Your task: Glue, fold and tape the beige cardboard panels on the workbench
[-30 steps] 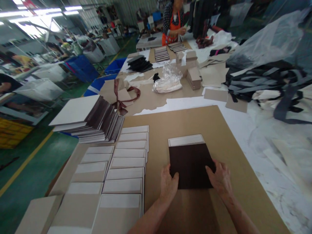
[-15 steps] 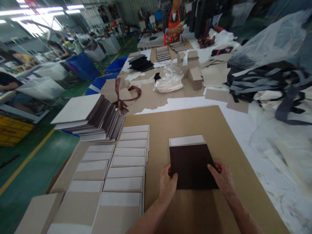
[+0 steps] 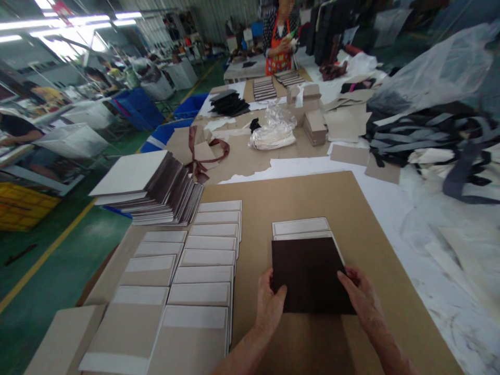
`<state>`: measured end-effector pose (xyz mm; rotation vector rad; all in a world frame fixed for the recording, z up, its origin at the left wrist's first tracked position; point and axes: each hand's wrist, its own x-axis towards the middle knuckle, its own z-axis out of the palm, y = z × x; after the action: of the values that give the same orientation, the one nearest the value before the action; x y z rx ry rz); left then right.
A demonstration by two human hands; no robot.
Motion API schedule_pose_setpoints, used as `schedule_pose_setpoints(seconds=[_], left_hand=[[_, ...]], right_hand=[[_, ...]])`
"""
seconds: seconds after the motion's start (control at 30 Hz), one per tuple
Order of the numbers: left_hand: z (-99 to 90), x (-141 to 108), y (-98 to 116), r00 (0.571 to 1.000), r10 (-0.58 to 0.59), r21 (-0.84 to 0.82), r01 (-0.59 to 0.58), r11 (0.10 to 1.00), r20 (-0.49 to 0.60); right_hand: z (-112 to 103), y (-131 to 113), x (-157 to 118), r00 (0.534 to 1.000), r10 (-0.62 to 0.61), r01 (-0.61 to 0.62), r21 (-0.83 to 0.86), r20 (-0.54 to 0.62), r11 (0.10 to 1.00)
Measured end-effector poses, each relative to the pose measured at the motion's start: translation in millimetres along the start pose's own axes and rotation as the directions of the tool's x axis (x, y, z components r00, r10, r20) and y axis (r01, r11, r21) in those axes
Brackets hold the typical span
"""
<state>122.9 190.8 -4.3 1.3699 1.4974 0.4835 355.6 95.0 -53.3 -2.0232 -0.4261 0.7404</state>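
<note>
A dark brown panel (image 3: pixel 312 276) is held by its two side edges above the brown board (image 3: pixel 390 291). My left hand (image 3: pixel 270 302) grips its left edge, thumb on top, and my right hand (image 3: pixel 361 294) pinches the right edge the same way. Beyond the panel, the far ends of pale panels (image 3: pixel 300 226) show; the rest of them is hidden beneath it. Left of my left hand lie overlapping rows of beige panels with white strips (image 3: pixel 195 315). Behind these rows rises a tall stack of dark and white boards (image 3: pixel 128 174).
Farther along the table are a clear plastic bag (image 3: pixel 273 133), small beige boxes (image 3: pixel 314 126) and a black stack (image 3: pixel 229 103). Dark and grey straps (image 3: pixel 422 130) pile up at the right under plastic. A person in an orange apron (image 3: pixel 279 47) stands at the far end.
Both hands have drawn the dark panel slightly toward me, uncovering more of the pale panels at its far edge. The camera view has shifted slightly.
</note>
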Motion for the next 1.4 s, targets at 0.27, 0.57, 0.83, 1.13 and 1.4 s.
schedule_pose_setpoints(seconds=[0.27, 0.57, 0.83, 1.13, 1.4], left_hand=[[9.5, 8.4, 11.3, 0.999, 0.030, 0.160, -0.032, 0.987, 0.017], [4.6, 16.6, 9.3, 1.000, 0.031, 0.123, -0.031, 0.992, 0.003], [5.8, 15.7, 5.8, 1.000, 0.003, -0.030, -0.004, 1.000, -0.003], [-10.3, 3.6, -6.1, 0.997, -0.047, -0.087, 0.042, 0.995, -0.058], [-57.2, -46.8, -48.1, 0.986, -0.110, 0.062, 0.119, 0.991, -0.122]], right_hand=[[6.9, -4.1, 14.2, 0.974, -0.215, 0.189, -0.266, -0.073, 0.945], [9.4, -2.2, 17.6, 0.974, -0.215, 0.178, -0.338, -0.075, 0.924], [4.5, -16.8, 8.4, 0.972, -0.190, 0.155, -0.234, -0.136, 0.960], [-2.5, -34.9, -29.4, 0.998, -0.060, 0.053, -0.225, -0.026, 0.973], [11.5, 19.5, -110.8, 0.988, 0.121, -0.094, -0.256, 0.094, 0.962]])
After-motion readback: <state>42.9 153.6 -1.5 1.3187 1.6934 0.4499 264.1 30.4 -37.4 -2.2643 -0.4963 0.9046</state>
